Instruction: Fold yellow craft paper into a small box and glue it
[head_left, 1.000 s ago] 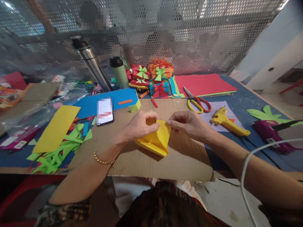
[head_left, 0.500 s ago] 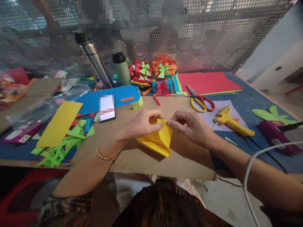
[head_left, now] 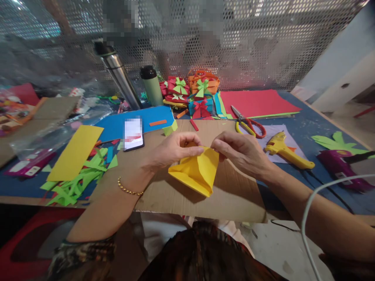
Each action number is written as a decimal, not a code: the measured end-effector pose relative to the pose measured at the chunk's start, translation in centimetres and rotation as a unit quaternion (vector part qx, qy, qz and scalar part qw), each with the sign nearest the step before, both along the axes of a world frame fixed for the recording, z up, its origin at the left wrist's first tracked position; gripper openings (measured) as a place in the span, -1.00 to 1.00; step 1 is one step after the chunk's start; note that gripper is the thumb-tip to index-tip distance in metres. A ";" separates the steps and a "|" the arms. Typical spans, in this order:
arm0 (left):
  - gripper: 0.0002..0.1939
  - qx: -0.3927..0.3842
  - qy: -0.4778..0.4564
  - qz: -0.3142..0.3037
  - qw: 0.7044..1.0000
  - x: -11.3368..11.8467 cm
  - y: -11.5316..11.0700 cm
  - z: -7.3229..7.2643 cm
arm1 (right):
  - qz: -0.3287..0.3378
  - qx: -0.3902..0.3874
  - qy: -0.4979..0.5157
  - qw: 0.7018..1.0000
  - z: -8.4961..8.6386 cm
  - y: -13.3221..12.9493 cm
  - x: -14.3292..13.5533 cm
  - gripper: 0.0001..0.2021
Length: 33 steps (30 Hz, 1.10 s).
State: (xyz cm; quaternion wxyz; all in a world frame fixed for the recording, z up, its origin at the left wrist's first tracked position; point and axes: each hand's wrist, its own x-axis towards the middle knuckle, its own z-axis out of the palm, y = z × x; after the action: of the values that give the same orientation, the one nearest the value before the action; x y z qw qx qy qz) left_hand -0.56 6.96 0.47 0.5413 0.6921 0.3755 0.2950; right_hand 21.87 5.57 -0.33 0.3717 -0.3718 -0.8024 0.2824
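A folded yellow paper box [head_left: 196, 173] is held up a little above the brown cardboard sheet [head_left: 234, 203], its folded base toward me. My left hand [head_left: 178, 150] pinches its upper left edge between thumb and fingers. At the upper right corner, my right hand [head_left: 234, 150] grips the paper between thumb and forefinger. The far side of the box and some fingertips are hidden.
Scissors [head_left: 246, 124], a yellow glue gun [head_left: 290, 150] and a purple glue gun [head_left: 340, 168] lie to the right. Left are a phone [head_left: 133, 134], green paper strips [head_left: 76, 183] and a yellow sheet [head_left: 76, 152]. Small decorated paper boxes [head_left: 190, 91] and bottles stand behind.
My right hand has shifted slightly right and the right part of the yellow paper has spread outward with it. My left hand stays nearly in place.
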 end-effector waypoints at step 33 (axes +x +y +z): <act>-0.62 0.567 0.176 0.134 0.793 -1.1 -2.6 3.1 | -0.069 0.406 -0.074 0.908 -0.5 0.7 0.2 -0.86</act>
State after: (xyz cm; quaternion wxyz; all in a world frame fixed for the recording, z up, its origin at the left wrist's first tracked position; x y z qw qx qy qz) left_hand -1.62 4.32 3.54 -0.0691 0.8576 0.3187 0.3976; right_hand 22.07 6.27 -0.82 0.4485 -0.2635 -0.8452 -0.1225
